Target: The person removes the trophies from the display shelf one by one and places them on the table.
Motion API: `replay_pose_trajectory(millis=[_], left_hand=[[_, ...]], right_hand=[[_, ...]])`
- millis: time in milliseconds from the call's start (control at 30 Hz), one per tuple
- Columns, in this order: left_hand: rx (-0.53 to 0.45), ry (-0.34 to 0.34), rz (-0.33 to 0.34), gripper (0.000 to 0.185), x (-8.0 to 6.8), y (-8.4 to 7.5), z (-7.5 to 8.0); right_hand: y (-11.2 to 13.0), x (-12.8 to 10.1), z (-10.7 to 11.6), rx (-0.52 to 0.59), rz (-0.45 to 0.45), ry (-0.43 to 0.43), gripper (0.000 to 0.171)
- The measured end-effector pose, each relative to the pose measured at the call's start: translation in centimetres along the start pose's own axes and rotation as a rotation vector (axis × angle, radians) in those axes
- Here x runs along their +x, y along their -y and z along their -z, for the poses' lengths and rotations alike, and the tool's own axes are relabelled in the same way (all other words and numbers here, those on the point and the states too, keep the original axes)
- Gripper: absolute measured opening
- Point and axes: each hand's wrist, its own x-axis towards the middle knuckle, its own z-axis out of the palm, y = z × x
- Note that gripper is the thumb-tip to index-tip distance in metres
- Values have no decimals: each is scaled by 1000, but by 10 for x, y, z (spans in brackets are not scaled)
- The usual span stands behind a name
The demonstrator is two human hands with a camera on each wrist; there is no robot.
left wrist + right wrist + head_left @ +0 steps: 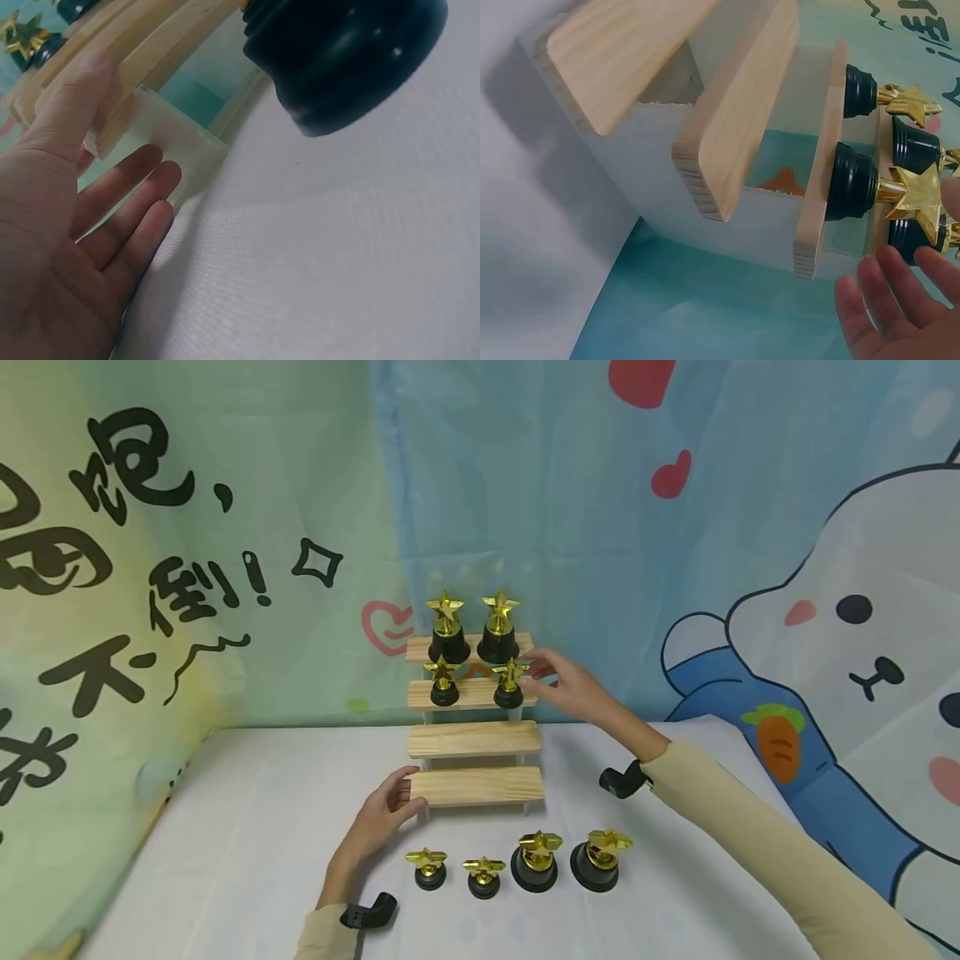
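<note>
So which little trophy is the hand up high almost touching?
Find the wooden step shelf at the back of the white table. On its second step from the top stand two small gold star trophies. It is the small trophy on the right, beside the right hand; its twin stands to the left.

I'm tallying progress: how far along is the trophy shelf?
Four star trophies already stand on the upper two steps. The right hand is open beside the small trophy on the second step; the left hand steadies the bottom step. Four trophies wait on the table; the lower two steps are bare.
</note>
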Motion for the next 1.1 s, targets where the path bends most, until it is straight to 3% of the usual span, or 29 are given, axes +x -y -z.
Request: replay_pose_trajectory(millis=[100,333,600,1100], left_hand=[[12,-19,-1,57,1,1,-3],[13,-7,-1,57,13,27,-2],[39,-27,18,57,9,22,-5],[-4,23,-4,61,12,30,1]], right_hand=[[-1,2,0,15,7,8,49],[-4,5,-1,17,24,10,44],[-8,9,-5,-5,68,-14,37],[-7,6,-15,-11,84,-59,36]])
